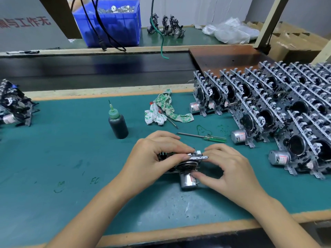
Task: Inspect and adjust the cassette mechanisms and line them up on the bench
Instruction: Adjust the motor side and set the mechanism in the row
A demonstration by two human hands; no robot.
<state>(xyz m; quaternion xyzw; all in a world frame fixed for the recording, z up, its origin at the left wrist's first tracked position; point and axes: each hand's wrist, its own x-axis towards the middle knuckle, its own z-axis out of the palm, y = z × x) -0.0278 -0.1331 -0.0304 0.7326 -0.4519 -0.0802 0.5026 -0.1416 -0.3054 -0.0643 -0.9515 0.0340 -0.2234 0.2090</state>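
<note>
A cassette mechanism (189,162) with a silver motor at its bottom stands on the green bench mat (62,158), front centre. My left hand (154,154) grips its top and left side with curled fingers. My right hand (231,169) pinches it from the right, fingertips on the metal top bar and thumb against the motor. Rows of cassette mechanisms (268,111) stand lined up on edge at the right. A pile of dark mechanisms (16,104) lies at the left edge.
A dark bottle with a green needle nozzle (117,122) stands left of my hands. Beyond them lie a green-patterned rag (164,110) over a screwdriver and a green-handled screwdriver (206,136). A black conveyor belt (89,68) and a blue bin (111,24) are farther back.
</note>
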